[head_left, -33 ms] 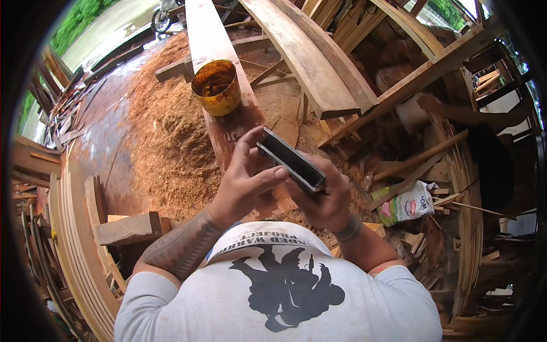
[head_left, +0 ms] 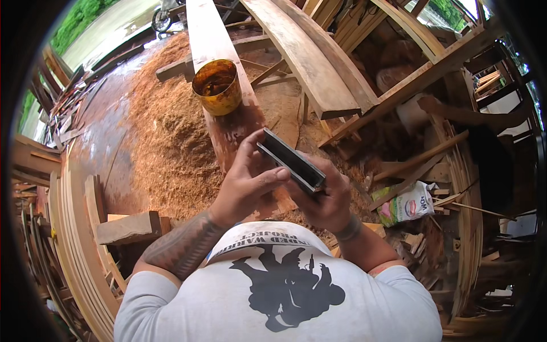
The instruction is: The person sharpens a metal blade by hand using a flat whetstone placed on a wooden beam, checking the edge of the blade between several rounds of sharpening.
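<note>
A dark smartphone [head_left: 292,161] with a pale grey edge is tilted in front of my chest, seen at a steep angle. My right hand [head_left: 327,196] grips its right end, fingers wrapped round the edge. At the other end, my left hand [head_left: 242,185] has its index finger against the corner and its thumb stretched along the near side; its other fingers are partly hidden. What the phone's screen shows cannot be made out. Beyond the hands, a yellow, brown-stained tub [head_left: 217,97] with dark liquid inside stands on a long board [head_left: 196,34], which has a wet brown stain.
Sawdust [head_left: 165,142] is heaped left of the board. Wide planks [head_left: 310,74] reach out at the upper right. A wood block [head_left: 128,228] and stacked strips lie at left. Right are a printed plastic bag [head_left: 405,203], wood scraps and what looks like another person's arm [head_left: 484,117] in shadow.
</note>
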The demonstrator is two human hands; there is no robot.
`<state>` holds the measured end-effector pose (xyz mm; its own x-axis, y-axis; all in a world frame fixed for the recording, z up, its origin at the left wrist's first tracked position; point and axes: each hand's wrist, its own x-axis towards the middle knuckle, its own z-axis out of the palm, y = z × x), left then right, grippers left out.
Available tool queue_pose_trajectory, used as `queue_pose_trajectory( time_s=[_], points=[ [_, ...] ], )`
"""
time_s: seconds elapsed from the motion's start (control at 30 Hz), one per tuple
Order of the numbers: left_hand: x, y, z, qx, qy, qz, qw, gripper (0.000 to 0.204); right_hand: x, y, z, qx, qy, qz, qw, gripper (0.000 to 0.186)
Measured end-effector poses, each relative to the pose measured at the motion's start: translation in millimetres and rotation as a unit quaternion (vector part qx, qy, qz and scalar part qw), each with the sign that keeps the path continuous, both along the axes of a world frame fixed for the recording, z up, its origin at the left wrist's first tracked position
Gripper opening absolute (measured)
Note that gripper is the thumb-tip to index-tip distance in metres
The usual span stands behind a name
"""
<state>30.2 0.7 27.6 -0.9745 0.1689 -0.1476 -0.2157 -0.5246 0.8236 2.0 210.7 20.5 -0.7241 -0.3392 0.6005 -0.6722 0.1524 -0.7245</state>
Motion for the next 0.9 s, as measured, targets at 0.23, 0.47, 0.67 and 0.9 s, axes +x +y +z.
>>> queue_pose_trajectory(
  time_s=[0.23, 0.47, 0.67, 0.9],
  points=[
    [3.9, 8.3, -4.1, 0.022, -0.007, 0.004, 1.000, 0.086, 1.1, -3.0, -4.5, 0.019, 0.021, 0.017, 0.999, 0.050],
    [7.1, 11.7, -3.1, 0.046, 0.006, 0.021, 0.999, 0.085, 4.6, -3.2, -4.3, -0.001, -0.033, 0.021, 0.999, 0.049],
    [7.8, 11.7, -8.2, 0.038, 0.020, 0.024, 0.999, 0.087, 4.9, -3.8, -7.2, -0.011, -0.054, 0.025, 0.998, 0.048],
    [11.2, 9.1, -5.9, 0.052, 0.034, 0.027, 0.998, 0.085, 9.0, -6.2, -5.7, -0.031, -0.082, 0.024, 0.996, 0.047]
  ],
)
